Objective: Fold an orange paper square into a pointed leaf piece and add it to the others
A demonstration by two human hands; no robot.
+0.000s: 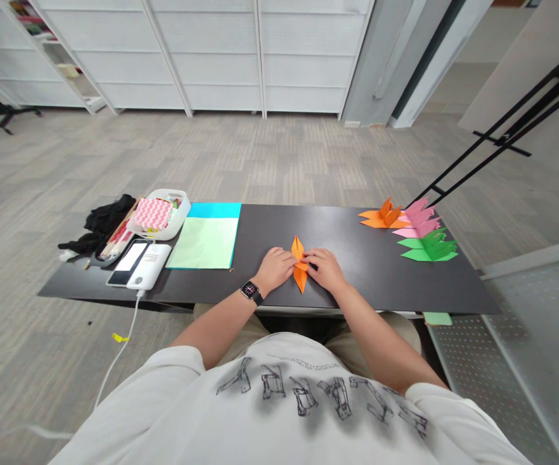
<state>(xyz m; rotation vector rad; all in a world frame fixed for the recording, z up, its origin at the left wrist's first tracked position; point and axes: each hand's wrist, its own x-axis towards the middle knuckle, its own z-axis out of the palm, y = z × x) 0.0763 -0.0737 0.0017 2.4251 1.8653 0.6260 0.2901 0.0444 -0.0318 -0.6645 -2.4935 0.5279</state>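
Toward near edge of tabletop (371,278), left hand (276,268) and right hand (326,268) pinch orange folded paper (300,265); bare room rightward until green folded papers (427,250) by right edge.

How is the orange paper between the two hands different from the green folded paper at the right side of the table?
The left hand and right hand touch the orange paper; the green folded paper is untouched.
The orange paper looks narrow, pointed at both ends; the green folded paper spreads wider, with several points.
Both are folded paper on the dark table.
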